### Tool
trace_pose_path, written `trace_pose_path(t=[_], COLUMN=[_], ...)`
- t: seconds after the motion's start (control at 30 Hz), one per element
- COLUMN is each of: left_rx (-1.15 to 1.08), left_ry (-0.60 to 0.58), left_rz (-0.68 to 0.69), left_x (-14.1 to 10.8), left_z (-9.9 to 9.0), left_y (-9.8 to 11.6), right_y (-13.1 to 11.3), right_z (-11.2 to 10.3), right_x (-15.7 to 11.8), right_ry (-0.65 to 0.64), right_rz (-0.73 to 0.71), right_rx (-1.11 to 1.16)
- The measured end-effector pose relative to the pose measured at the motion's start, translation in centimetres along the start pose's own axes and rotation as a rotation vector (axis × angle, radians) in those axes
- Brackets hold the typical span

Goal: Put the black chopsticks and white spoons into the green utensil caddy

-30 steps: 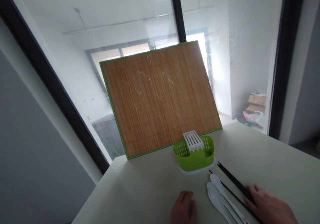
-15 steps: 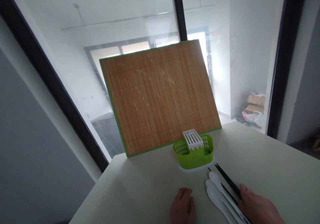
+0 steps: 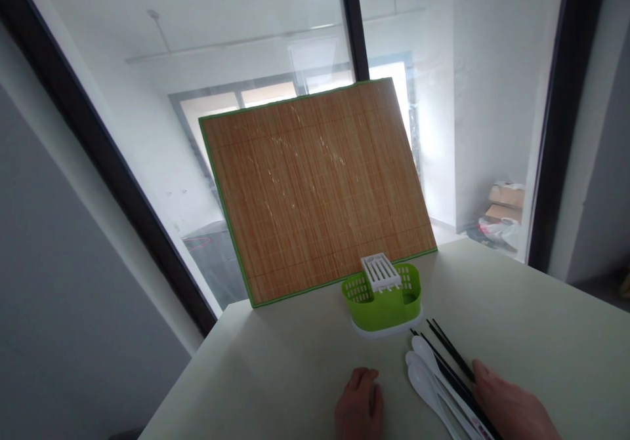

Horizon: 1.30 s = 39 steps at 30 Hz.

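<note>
My right hand (image 3: 512, 404) is closed on black chopsticks (image 3: 450, 348) at the right front of the table; their tips point away from me, slightly fanned apart. More dark chopsticks lie beside them, partly under white spoons (image 3: 424, 384) gathered just left of the hand. My left hand (image 3: 359, 406) rests on the table, fingers loosely curled, the thumb apart from them and nothing held. Beyond both hands stands a green utensil basket (image 3: 381, 315) on a white base, with a white slatted rack (image 3: 380, 271) across its top.
A bamboo-faced board (image 3: 319, 191) with a green edge leans against the window behind the basket. The pale table (image 3: 275, 368) reaches to the glass. Through the window, cardboard boxes (image 3: 506, 197) and plastic bags show on the right.
The chopsticks at my right hand have spread, with separate tips now showing and another dark stick visible beside the spoons. My left hand stays in place.
</note>
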<state>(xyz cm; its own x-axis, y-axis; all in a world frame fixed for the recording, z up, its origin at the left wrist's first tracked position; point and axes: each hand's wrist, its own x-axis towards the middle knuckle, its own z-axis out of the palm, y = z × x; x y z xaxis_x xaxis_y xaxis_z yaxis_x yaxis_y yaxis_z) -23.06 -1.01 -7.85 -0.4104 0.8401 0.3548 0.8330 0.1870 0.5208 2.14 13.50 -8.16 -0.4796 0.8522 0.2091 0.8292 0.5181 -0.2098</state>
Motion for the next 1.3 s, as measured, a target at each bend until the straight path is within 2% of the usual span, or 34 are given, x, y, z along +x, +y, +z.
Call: trace_pose_path(t=[0.23,0.4,0.53,0.87,1.07,1.3], left_rx=[-0.004,0.002,0.004,-0.013,-0.007,-0.007], left_ry=[0.005,-0.036,-0.020,-0.047,-0.068,-0.055], left_rz=[-0.019,-0.020,-0.034,-0.058,-0.046,-0.050], left_x=[0.0,0.0,-0.1,0.0,-0.1,0.0], left_z=[-0.5,-0.6,-0.7,-2.1,-2.2,-2.2], left_y=[0.3,0.5,0.7,1.9,1.8,1.8], right_y=[0.1,0.5,0.7,0.6,0.2,0.8], right_z=[-1.9,-2.4,-2.9,-2.7,-2.4,-2.3], right_x=[0.2,0.6,1.2,1.4,0.8,1.3], right_ry=[-0.194,-0.196,-0.232,-0.264,-0.212,-0.208], right_rz=[0.035,0.027,0.033,0.033,0.009,0.017], right_rx=[-0.004,-0.031,0.011,0.024,-0.054,0.000])
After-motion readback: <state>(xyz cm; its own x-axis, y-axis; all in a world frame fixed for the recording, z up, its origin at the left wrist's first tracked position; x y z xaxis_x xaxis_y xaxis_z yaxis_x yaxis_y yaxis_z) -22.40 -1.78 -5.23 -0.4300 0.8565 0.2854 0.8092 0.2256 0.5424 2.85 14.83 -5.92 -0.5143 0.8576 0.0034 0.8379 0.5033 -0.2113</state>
